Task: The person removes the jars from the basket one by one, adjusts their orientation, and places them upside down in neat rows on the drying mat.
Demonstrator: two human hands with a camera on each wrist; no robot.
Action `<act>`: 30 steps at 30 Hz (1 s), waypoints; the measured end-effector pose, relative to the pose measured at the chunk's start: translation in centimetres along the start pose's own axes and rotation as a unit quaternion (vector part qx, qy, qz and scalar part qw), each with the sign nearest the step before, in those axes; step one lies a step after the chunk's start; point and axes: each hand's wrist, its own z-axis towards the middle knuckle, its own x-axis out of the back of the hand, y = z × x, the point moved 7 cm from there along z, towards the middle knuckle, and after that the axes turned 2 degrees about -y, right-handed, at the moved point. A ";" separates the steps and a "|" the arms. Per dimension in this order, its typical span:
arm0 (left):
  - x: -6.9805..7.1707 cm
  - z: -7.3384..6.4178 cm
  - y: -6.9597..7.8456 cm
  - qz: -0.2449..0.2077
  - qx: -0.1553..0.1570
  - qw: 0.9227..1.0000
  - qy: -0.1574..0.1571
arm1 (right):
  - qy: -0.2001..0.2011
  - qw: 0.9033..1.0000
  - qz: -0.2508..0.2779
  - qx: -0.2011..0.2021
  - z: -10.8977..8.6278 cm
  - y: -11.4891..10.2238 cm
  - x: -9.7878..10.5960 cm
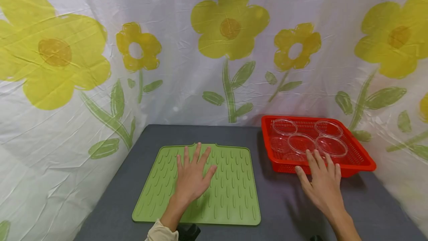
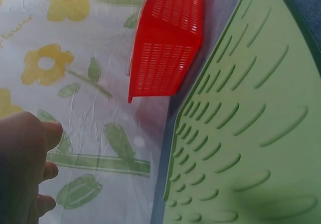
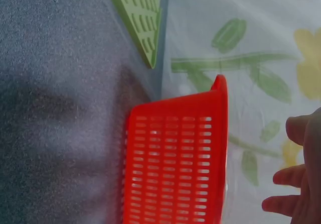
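My left hand (image 1: 192,181) is held over the green ridged mat (image 1: 230,196), fingers spread, holding nothing. In the left wrist view, the left hand (image 2: 27,163) shows at the left edge with the mat (image 2: 241,133) off to the right. My right hand (image 1: 322,187) reaches toward the near side of the red plastic basket (image 1: 359,155), its fingers extended and its fingertips overlapping the rim in the head view. Several clear round dishes (image 1: 331,146) sit inside the basket. From the right wrist, the basket's slotted wall (image 3: 170,169) stands left of the right hand (image 3: 301,169).
A dark grey tabletop (image 1: 277,203) lies under the mat and basket. White curtains with yellow flowers (image 1: 230,29) hang behind the table and along both sides. The basket stands at the back right, the mat left of it.
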 end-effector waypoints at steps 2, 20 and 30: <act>-0.1 0.1 0.1 -0.004 0.001 1.000 -0.003 | 0.006 1.000 -0.001 0.000 0.0 0.2 0.0; -2.4 0.7 3.4 -0.006 -0.022 0.999 -0.034 | 0.080 0.997 0.024 0.001 1.1 1.8 0.8; -3.4 1.6 6.3 -0.033 -0.051 0.998 -0.029 | 0.097 0.995 0.029 -0.001 2.0 2.9 0.8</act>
